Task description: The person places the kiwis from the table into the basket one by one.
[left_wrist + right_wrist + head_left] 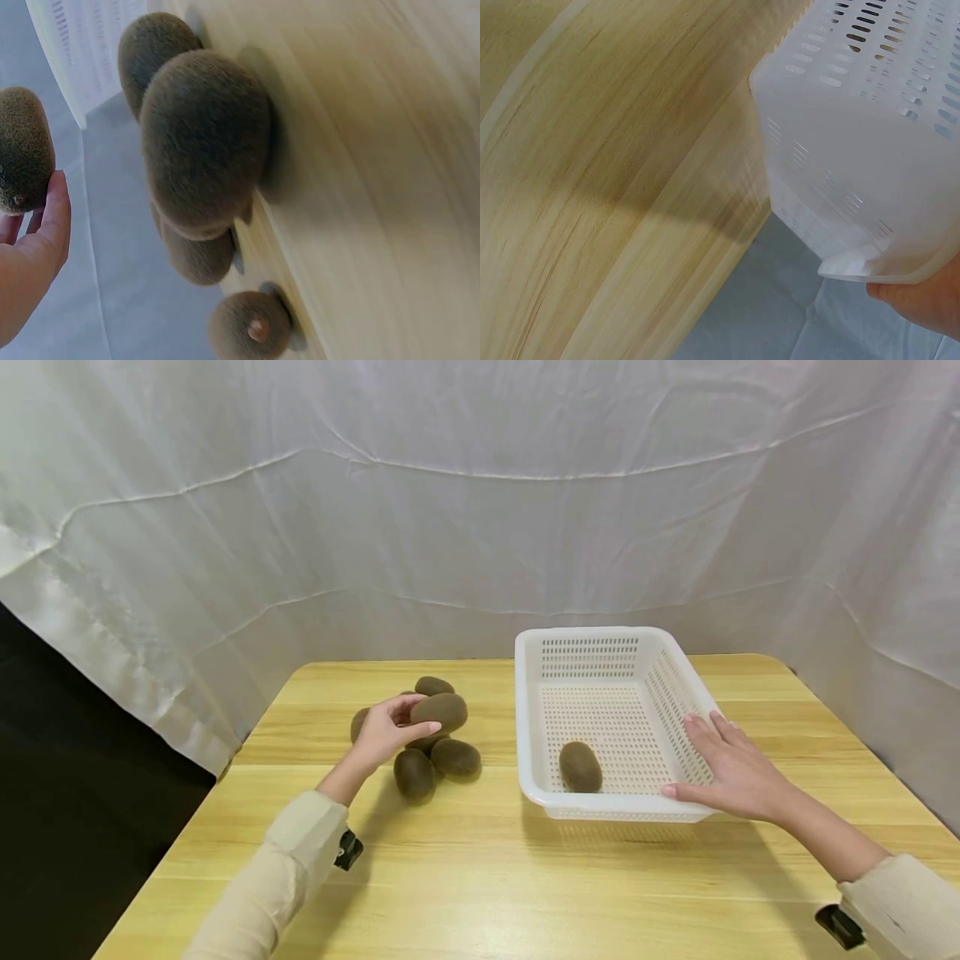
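While left hand [386,732] grips a kiwi [438,712] centre-left, right hand [738,768] lies open on basket [600,639] rim; one kiwi inside [580,766].

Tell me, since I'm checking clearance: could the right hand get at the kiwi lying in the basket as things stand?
Probably yes. The right hand rests on the near right rim of the white basket, which is open on top, and the lone kiwi in the basket lies uncovered just to its left.
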A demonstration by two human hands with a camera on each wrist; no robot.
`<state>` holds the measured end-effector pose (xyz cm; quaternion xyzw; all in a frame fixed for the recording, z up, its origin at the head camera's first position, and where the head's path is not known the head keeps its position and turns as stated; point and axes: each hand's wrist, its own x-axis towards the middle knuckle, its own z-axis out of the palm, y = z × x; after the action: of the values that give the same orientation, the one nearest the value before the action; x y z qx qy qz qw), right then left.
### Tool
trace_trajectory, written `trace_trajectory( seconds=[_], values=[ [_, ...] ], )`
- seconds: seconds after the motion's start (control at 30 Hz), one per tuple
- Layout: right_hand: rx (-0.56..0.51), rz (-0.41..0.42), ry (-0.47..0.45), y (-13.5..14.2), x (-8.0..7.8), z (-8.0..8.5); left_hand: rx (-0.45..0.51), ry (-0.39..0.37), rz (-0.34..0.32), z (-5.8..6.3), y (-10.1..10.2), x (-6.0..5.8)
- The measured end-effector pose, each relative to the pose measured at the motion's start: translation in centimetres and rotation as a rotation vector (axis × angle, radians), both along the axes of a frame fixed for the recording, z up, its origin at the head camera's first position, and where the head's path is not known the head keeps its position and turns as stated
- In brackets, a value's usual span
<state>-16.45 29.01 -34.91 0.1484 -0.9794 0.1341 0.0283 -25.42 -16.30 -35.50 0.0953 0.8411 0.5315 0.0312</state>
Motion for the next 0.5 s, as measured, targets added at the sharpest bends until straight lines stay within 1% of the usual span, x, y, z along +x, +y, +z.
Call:
trace_trajectory(
  seconds=[0.17,0.27,0.5],
  values=[
    [0.000,-0.002,-0.004,0.0,0.0,0.0,0.015,0.033,0.000,0.3,1.2,-0.3],
    [-0.003,-0.001,-0.003,0.0,0.0,0.0,0.034,0.040,0.007,0.5,2.0,-0.5],
    [-0.006,0.007,0.008,0.0,0.0,0.0,0.082,0.053,0.039,1.0,4.0,-1.2]
  ],
)
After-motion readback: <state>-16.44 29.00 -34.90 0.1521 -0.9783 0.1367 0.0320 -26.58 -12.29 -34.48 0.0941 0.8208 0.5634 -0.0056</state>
